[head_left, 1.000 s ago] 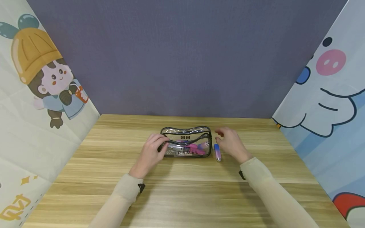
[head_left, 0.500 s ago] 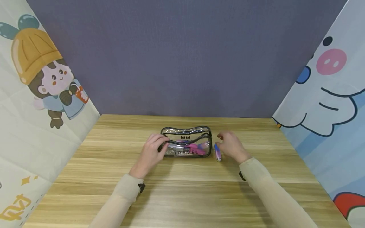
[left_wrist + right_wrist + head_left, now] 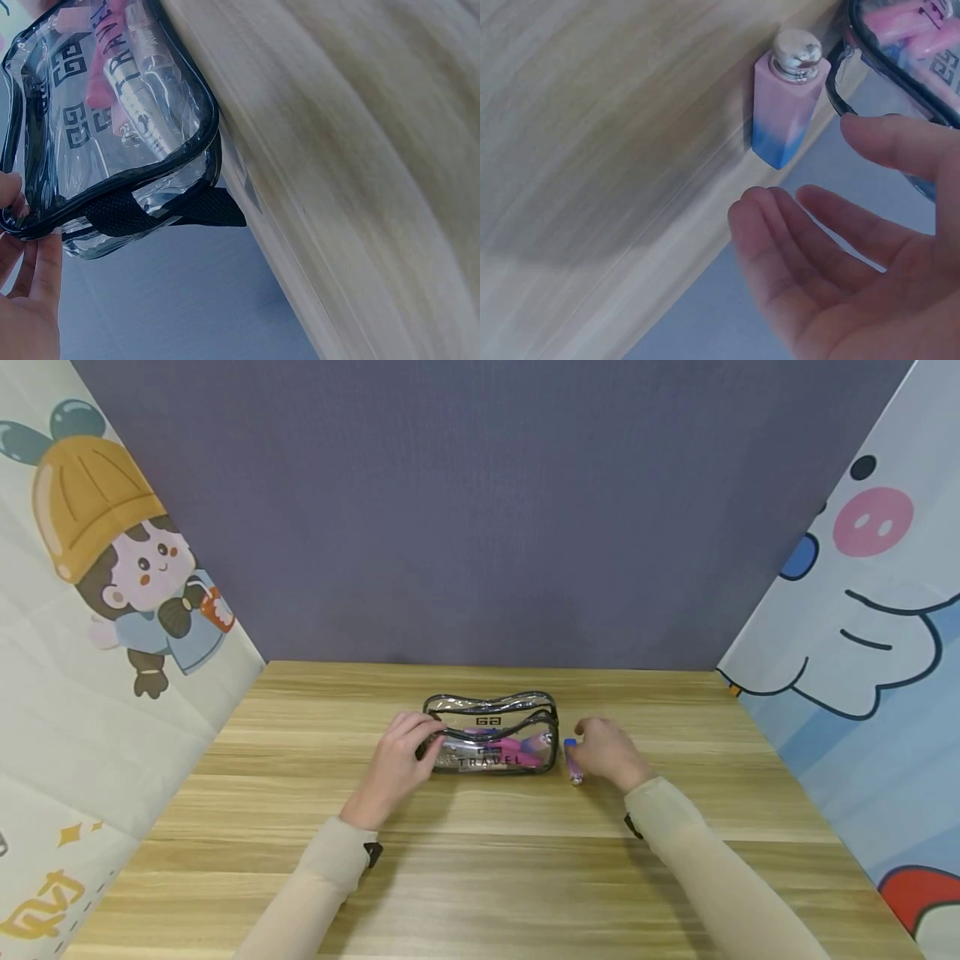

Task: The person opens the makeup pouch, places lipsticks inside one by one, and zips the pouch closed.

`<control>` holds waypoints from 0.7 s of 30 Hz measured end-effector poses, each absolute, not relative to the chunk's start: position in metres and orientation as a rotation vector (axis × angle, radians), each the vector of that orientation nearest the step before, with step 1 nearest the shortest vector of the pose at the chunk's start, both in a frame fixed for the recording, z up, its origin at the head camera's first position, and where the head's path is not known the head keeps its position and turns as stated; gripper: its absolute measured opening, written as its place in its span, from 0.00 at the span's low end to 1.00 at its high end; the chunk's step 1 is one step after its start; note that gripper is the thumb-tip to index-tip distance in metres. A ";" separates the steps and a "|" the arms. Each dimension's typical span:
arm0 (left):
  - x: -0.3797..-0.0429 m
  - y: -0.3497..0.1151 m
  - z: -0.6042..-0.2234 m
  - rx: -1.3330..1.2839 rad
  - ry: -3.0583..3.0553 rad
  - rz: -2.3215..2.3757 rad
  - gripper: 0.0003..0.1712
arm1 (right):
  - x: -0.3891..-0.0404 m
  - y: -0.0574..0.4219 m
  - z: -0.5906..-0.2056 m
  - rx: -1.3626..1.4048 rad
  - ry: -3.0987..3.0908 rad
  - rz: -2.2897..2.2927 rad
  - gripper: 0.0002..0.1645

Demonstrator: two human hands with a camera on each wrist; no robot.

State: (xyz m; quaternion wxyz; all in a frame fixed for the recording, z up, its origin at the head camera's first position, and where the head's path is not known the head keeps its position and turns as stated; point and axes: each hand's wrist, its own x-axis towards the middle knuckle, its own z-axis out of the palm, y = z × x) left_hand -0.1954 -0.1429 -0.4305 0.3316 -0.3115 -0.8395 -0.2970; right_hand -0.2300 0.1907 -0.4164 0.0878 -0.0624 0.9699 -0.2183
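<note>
My left hand (image 3: 400, 756) pinches the black-trimmed left edge of a clear zip pouch (image 3: 491, 762) printed TRAVEL. In the left wrist view, thumb and fingers meet on the pouch's corner. Pink pieces and a silver tube (image 3: 142, 105) show through its plastic. Just right of the pouch is a small pink-to-blue faceted tube (image 3: 787, 109) with a round silver end, on the table. My right hand (image 3: 609, 756) is beside it, partly covering it in the head view. The right wrist view shows thumb and fingers spread, apart from the tube.
The wood-grain table (image 3: 480, 877) runs back to a grey-purple panel (image 3: 480, 527). Cartoon-printed cloths hang at left and right. A black strap loop (image 3: 202, 208) sticks out from the pouch's left end.
My right hand has come down and a little toward me, over the pink-and-blue tube. My left hand and the pouch have stayed where they were.
</note>
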 end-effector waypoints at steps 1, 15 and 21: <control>-0.195 -0.143 -0.431 -0.814 -2.195 -0.775 0.11 | -0.230 0.191 -0.417 -0.181 2.885 -0.646 0.31; -0.196 -0.143 -0.431 -0.816 -2.197 -0.781 0.11 | -0.230 0.189 -0.422 -0.147 2.907 -0.595 0.27; -0.196 -0.143 -0.431 -0.812 -2.202 -0.775 0.11 | -0.231 0.189 -0.425 -0.110 2.888 -0.602 0.18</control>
